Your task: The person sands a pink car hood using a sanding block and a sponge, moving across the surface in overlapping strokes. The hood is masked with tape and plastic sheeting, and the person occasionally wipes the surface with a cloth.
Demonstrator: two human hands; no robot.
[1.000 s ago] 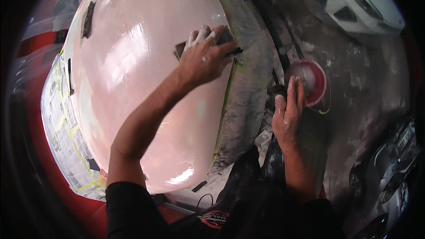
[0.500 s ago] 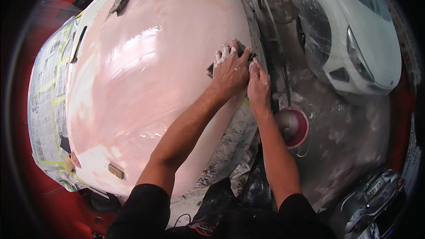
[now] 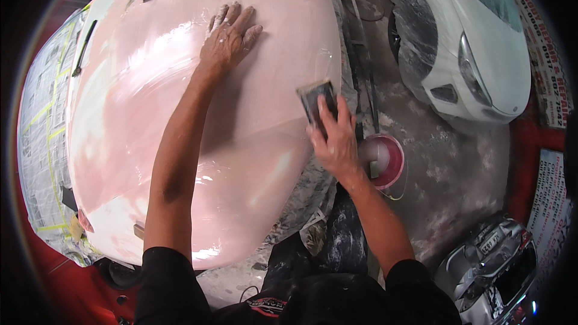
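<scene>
I see the pink panel cut off at the top, the left hand spread open and empty on it, and the right hand, palm hidden, gripping a dark block by its right edge, contact unclear.

A white car stood in the upper right of the frame, its nose towards the picture's bottom, with cloudy film over its wheel arch and a slim headlight showing; a silver car sat in the lower right; two printed banners lined the right edge, one above the other; grey floor, blotched with pale smears, spread between the cars; a red surface showed at lower left.
</scene>
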